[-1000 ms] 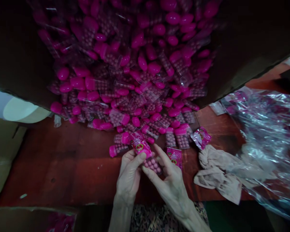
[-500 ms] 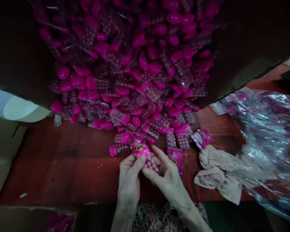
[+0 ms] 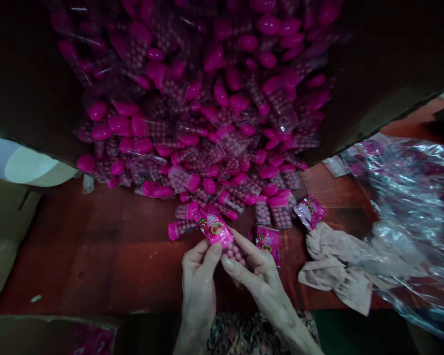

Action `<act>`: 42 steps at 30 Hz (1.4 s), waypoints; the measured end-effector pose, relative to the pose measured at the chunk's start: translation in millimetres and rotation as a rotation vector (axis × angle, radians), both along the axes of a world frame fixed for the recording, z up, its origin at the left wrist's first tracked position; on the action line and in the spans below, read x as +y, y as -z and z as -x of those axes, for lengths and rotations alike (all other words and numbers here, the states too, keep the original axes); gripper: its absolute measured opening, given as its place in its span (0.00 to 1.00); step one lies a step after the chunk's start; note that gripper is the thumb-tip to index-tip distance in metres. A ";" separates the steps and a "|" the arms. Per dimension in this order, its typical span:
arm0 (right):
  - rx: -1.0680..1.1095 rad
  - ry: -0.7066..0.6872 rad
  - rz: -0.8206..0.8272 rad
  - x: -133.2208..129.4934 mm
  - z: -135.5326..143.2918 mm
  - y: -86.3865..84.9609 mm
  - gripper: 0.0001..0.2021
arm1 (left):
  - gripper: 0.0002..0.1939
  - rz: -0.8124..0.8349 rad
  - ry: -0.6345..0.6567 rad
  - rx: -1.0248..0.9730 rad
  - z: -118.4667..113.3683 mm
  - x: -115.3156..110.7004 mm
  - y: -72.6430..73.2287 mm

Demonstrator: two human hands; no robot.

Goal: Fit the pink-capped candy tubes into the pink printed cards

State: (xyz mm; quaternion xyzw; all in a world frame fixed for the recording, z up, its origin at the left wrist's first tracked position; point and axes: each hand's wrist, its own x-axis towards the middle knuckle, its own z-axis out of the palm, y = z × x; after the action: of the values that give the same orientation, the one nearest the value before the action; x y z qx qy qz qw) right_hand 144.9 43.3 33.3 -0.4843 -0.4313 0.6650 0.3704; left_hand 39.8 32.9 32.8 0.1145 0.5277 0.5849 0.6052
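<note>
Between both hands is a small clear container of pink candy balls point(image 3: 234, 253), with a pink printed wrapper point(image 3: 216, 229) over its far end. My left hand point(image 3: 201, 273) pinches the wrapper's lower edge between thumb and fingers. From the other side, my right hand point(image 3: 258, 272) grips the candy-filled part, its thumb in front and its fingers partly hidden behind. Another printed wrapper point(image 3: 268, 242) lies flat just beyond my right hand. Two pink-capped candy containers point(image 3: 183, 219) lie on the table past my left hand.
A large heap of pink-capped candy containers point(image 3: 192, 123) spills from a dark box onto the red table point(image 3: 96, 246). To the right lie a crumpled cloth point(image 3: 336, 261), a third wrapper point(image 3: 311, 212) and shiny clear plastic bags point(image 3: 410, 212). An open carton point(image 3: 52, 335) stands at lower left.
The printed wrapper and container have shifted slightly right and towards me in my hands. My left thumb has moved slightly down along the wrapper's edge.
</note>
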 end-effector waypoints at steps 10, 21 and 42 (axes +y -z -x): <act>-0.296 -0.045 -0.268 -0.3 1.6 0.8 0.25 | 0.15 -0.087 0.019 -0.074 9.7 5.0 3.0; -0.086 -0.132 -0.050 -0.2 -3.1 2.2 0.26 | 0.08 0.053 0.060 -0.119 6.2 1.3 -0.2; -0.272 0.127 -0.283 -14.2 12.6 -13.9 0.06 | 0.10 -0.050 -0.061 -0.121 -2.1 5.5 -13.2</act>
State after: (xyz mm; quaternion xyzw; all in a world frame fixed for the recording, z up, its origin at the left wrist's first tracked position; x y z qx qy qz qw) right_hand 132.4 29.2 47.2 -0.5390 -0.5350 0.5018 0.4140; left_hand 41.9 38.5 46.0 0.0780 0.4785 0.6219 0.6150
